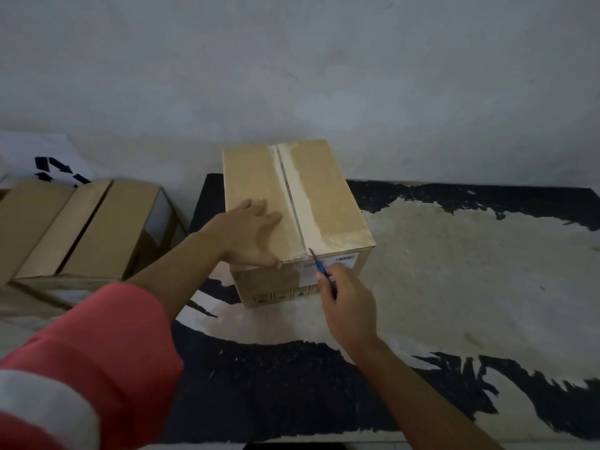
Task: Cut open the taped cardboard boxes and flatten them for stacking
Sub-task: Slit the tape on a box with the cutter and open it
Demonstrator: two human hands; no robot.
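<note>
My red sleeve (91, 352) fills the near corner. Left hand (250, 232) lies flat on the box (328, 177) on the table (454, 254); right hand (347, 300) grips a blue knife (319, 266), tip at the tape (303, 203)'s near end. Next I'd draw it along the seam.

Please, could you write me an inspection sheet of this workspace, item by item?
Surface: black table top, coating worn off in large pale patches.
Job's things: taped box upright, tape along top seam; blue cutter, blade at seam's near end; more cardboard boxes at left.
Clutter: white sheet with black arrows, behind the left boxes.
Hands: left hand flat on box top; right hand grips cutter.
Cables: nothing seen.
Surroundings: grey wall.
</note>
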